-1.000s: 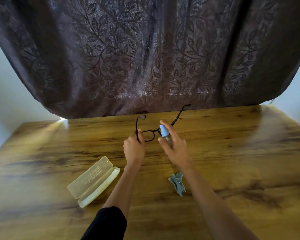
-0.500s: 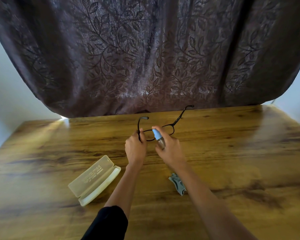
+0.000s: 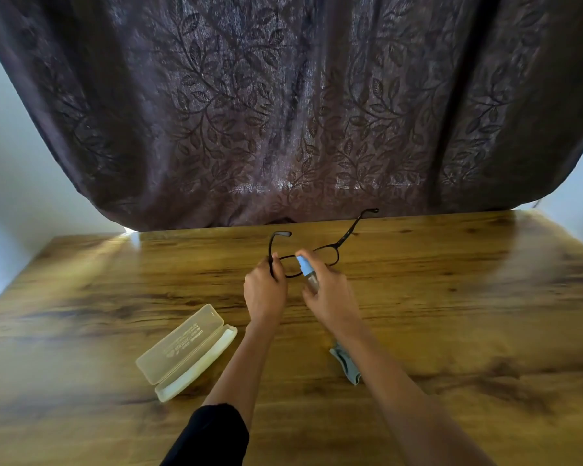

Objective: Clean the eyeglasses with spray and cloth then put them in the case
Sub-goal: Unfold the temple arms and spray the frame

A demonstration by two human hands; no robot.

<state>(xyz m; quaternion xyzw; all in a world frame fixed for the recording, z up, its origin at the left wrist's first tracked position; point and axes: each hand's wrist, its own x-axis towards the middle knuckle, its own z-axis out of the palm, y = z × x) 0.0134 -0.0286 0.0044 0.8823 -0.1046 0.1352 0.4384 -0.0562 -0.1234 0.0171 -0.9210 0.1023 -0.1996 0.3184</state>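
Observation:
Black-framed eyeglasses (image 3: 330, 252) are held above the wooden table (image 3: 451, 297) with both temples unfolded and pointing away from me. My left hand (image 3: 265, 292) grips them at the left hinge. My right hand (image 3: 330, 297) holds a small clear spray bottle with a light blue top (image 3: 305, 266), its index finger on the top and the nozzle close to the left lens. A translucent whitish glasses case (image 3: 184, 353) lies open on the table at the near left. A grey-blue cloth (image 3: 345, 363) lies crumpled beside my right forearm, partly hidden by it.
A dark brown leaf-patterned curtain (image 3: 283, 112) hangs behind the table's far edge. Pale walls (image 3: 11, 169) show on both sides. The table's left edge slants toward me.
The spray bottle has shifted left along the frame, from the bridge toward the left lens. The glasses have tilted slightly. Case and cloth lie where they were.

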